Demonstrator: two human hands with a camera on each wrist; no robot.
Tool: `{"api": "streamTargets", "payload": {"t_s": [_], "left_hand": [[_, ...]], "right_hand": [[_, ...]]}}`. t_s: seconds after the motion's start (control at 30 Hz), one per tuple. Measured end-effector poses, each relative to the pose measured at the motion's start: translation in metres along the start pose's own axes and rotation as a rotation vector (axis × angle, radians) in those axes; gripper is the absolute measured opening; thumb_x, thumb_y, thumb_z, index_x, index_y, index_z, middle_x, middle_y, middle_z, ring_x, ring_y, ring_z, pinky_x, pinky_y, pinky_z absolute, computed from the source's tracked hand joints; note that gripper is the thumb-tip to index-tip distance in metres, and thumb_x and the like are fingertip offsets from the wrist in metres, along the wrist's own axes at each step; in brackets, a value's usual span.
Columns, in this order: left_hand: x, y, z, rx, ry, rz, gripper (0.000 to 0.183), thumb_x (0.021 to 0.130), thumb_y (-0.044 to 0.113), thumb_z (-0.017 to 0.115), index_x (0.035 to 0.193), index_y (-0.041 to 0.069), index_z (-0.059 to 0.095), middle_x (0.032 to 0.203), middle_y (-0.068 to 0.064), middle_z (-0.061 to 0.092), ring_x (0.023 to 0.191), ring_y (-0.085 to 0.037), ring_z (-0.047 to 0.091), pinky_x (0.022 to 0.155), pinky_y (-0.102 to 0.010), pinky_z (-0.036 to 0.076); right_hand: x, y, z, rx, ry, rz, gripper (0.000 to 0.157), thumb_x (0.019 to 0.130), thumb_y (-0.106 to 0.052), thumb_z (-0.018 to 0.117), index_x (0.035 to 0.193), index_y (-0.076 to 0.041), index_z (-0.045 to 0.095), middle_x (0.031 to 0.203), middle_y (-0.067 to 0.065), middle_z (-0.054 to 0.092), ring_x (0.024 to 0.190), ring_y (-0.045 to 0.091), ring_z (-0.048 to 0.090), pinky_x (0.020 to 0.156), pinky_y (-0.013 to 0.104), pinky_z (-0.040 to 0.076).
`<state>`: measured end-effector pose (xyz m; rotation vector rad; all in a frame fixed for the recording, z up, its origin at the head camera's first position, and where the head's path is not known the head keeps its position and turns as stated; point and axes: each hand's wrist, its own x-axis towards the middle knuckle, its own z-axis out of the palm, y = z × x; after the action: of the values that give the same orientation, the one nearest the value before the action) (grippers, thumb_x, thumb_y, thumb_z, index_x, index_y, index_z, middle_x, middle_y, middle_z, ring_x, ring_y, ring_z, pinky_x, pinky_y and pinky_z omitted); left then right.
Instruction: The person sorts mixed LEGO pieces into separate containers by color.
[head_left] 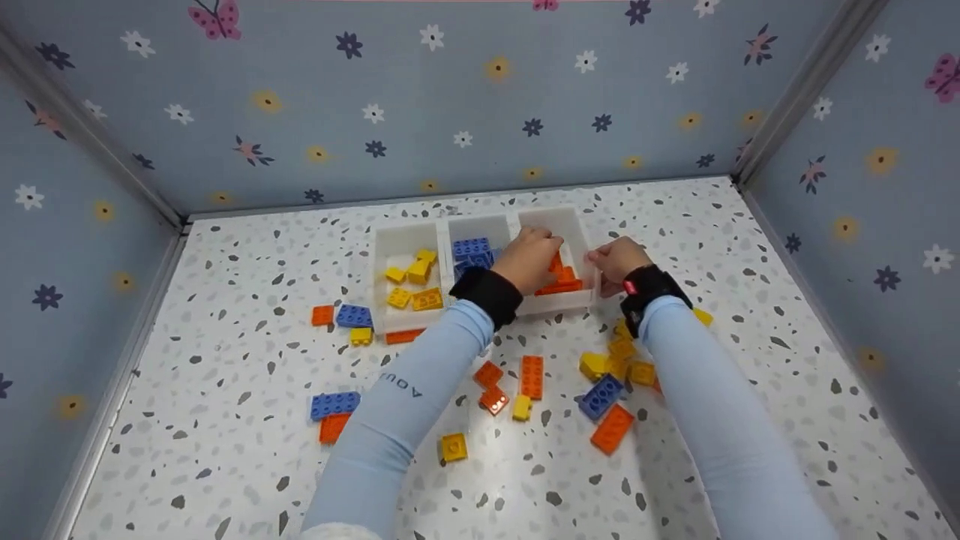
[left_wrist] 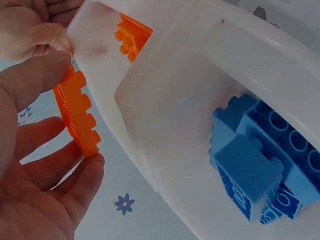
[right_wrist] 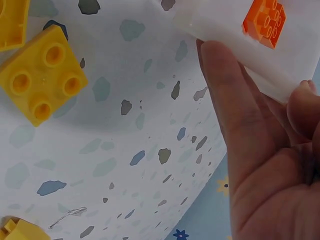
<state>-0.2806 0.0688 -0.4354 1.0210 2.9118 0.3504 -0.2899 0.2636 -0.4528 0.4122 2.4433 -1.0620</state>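
Note:
A white three-compartment tray (head_left: 556, 303) holds yellow bricks (head_left: 418, 271) in its left section, blue bricks (head_left: 470, 247) in the middle and orange bricks (head_left: 562, 285) in the right. Over the right section, my left hand (head_left: 531, 259) pinches an orange toy brick (left_wrist: 80, 115) between thumb and fingertips, its studs facing the tray in the left wrist view. My right hand (head_left: 616, 264) grips the tray's right edge, thumb at the rim and fingers along the outer wall in the right wrist view.
Loose bricks lie in front of the tray, including an orange brick (head_left: 532, 376), a blue brick (head_left: 601, 396) and a yellow brick (head_left: 453, 447). More, such as a blue brick (head_left: 334, 405), lie to the left. Flowered panels (head_left: 465, 97) enclose the speckled table (head_left: 247, 352).

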Motion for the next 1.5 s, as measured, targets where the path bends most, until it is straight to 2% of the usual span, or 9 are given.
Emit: {"api": "streamTargets", "payload": {"t_s": [0.17,0.33,0.5,0.63,0.77,1.0,1.27,1.4,1.5], "left_hand": [[0.01,0.001,0.011,0.127,-0.026,-0.014,0.033,0.092,0.018,0.07,0.122,0.004,0.066,0.118,-0.014,0.065,0.113,-0.031,0.054,0.103,-0.037,0.04],[0.009,-0.002,0.014,0.158,-0.023,-0.023,0.029,0.093,0.018,0.068,0.119,0.006,0.069,0.117,-0.014,0.065,0.113,-0.032,0.054,0.101,-0.04,0.043],[-0.001,-0.006,0.007,0.105,0.005,0.012,0.035,0.091,0.017,0.072,0.124,0.004,0.067,0.126,-0.014,0.061,0.118,-0.034,0.051,0.103,-0.041,0.041],[-0.025,-0.017,-0.008,0.034,0.015,0.023,0.042,0.092,0.015,0.072,0.131,0.002,0.062,0.132,-0.016,0.058,0.12,-0.034,0.05,0.105,-0.041,0.038],[-0.062,-0.034,-0.022,-0.005,0.017,0.016,0.044,0.092,0.018,0.072,0.132,0.002,0.061,0.131,-0.016,0.059,0.12,-0.033,0.051,0.106,-0.041,0.037],[-0.151,-0.075,-0.028,-0.124,0.013,-0.079,0.042,0.091,0.016,0.073,0.129,0.002,0.063,0.127,-0.017,0.062,0.117,-0.033,0.055,0.103,-0.044,0.042],[-0.251,-0.111,-0.016,-0.264,-0.082,-0.313,0.039,0.091,0.015,0.073,0.127,0.001,0.065,0.122,-0.017,0.065,0.114,-0.034,0.058,0.098,-0.05,0.045],[-0.29,-0.116,-0.003,-0.316,-0.087,-0.385,0.04,0.09,0.015,0.074,0.126,0.0,0.066,0.12,-0.017,0.065,0.113,-0.035,0.059,0.098,-0.051,0.045],[-0.312,-0.113,0.009,-0.348,-0.061,-0.411,0.041,0.086,0.015,0.078,0.123,0.0,0.067,0.117,-0.014,0.066,0.11,-0.032,0.059,0.097,-0.049,0.046]], "right_hand": [[-0.003,-0.004,0.004,-0.032,0.002,-0.035,0.047,0.106,-0.028,0.047,0.144,-0.001,0.049,0.124,0.026,0.061,0.081,0.026,0.072,0.072,0.038,0.058],[-0.004,-0.003,0.003,-0.029,-0.008,-0.048,0.047,0.106,-0.027,0.047,0.144,0.001,0.049,0.125,0.026,0.06,0.083,0.028,0.073,0.072,0.038,0.058],[-0.002,0.004,-0.002,0.005,-0.009,-0.049,0.047,0.105,-0.027,0.049,0.142,0.001,0.051,0.126,0.028,0.059,0.076,0.026,0.073,0.068,0.036,0.059],[-0.002,0.004,0.0,0.004,-0.007,-0.039,0.048,0.106,-0.028,0.048,0.144,0.0,0.049,0.125,0.027,0.061,0.078,0.026,0.073,0.068,0.036,0.059],[0.0,0.004,0.002,0.01,-0.008,-0.023,0.049,0.106,-0.029,0.047,0.145,-0.001,0.047,0.128,0.026,0.059,0.082,0.028,0.073,0.071,0.037,0.059],[0.001,0.007,-0.001,0.017,-0.027,0.0,0.051,0.106,-0.034,0.044,0.147,-0.003,0.046,0.12,0.025,0.064,0.081,0.024,0.071,0.072,0.038,0.059],[-0.001,0.007,0.0,0.027,-0.038,-0.001,0.052,0.107,-0.034,0.043,0.149,-0.004,0.043,0.123,0.026,0.061,0.081,0.025,0.071,0.069,0.037,0.059],[-0.003,0.007,0.001,0.056,-0.036,-0.008,0.054,0.107,-0.033,0.043,0.15,-0.003,0.039,0.109,0.025,0.065,0.074,0.023,0.07,0.069,0.038,0.059],[-0.002,0.008,0.002,0.068,-0.031,-0.009,0.054,0.106,-0.032,0.043,0.151,-0.003,0.039,0.101,0.023,0.067,0.069,0.023,0.071,0.068,0.039,0.059]]}}
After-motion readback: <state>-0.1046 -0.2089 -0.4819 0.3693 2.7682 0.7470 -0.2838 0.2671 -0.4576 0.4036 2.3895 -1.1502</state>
